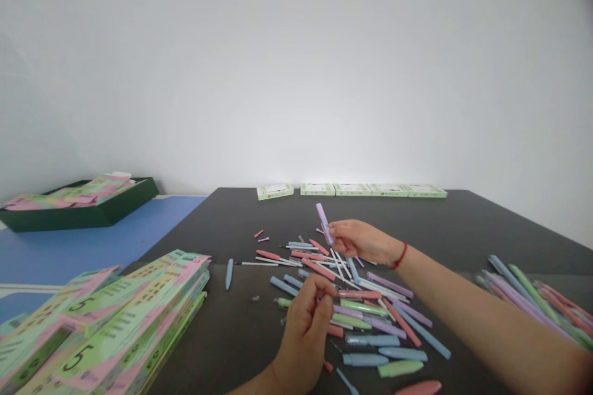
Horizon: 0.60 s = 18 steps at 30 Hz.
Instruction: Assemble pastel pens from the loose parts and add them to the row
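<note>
Over the far part of a loose pile of pen parts, my right hand point(359, 239) pinches a purple pen barrel point(322, 216), held tilted with its top end up. A red cord circles that wrist. My left hand point(308, 327) is closed at the near left side of the pile. A bit of purple shows at its fingertips, too hidden to name. About the hands lie white refills point(340, 264), blue barrels point(373, 340), a green tip section point(401, 368), a red barrel point(407, 326) and purple barrels point(390, 284).
Stacked green-and-pink boxes point(139, 315) fill the near left of the dark table point(194, 333). Several pale green boxes point(352, 189) line its far edge. More coloured pen pieces point(532, 296) lie at right. A dark green tray point(111, 210) of packaging sits on a blue surface point(152, 222).
</note>
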Available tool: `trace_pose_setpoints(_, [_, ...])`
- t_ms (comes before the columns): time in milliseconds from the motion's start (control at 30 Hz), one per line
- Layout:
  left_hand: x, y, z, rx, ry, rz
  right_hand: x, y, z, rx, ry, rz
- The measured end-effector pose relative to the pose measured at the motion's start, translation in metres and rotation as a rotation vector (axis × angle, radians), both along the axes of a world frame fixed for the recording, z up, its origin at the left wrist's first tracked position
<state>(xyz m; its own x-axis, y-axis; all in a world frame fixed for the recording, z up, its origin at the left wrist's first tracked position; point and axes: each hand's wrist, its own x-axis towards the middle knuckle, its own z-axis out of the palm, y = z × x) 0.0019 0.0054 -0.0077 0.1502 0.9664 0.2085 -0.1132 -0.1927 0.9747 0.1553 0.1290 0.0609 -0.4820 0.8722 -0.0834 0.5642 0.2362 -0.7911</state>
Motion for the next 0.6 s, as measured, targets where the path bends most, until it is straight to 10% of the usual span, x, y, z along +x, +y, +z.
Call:
trace_pose_setpoints(267, [-0.003, 0.006, 0.01, 0.101, -0.045, 0.012, 0.005, -0.091, -0.013, 0.35, 0.035, 0.001])
trace_pose_setpoints(600, [0.001, -0.005, 0.025, 0.039, 0.069, 0.041, 0.003, -0.113, -0.02, 0.352, -0.082, 0.013])
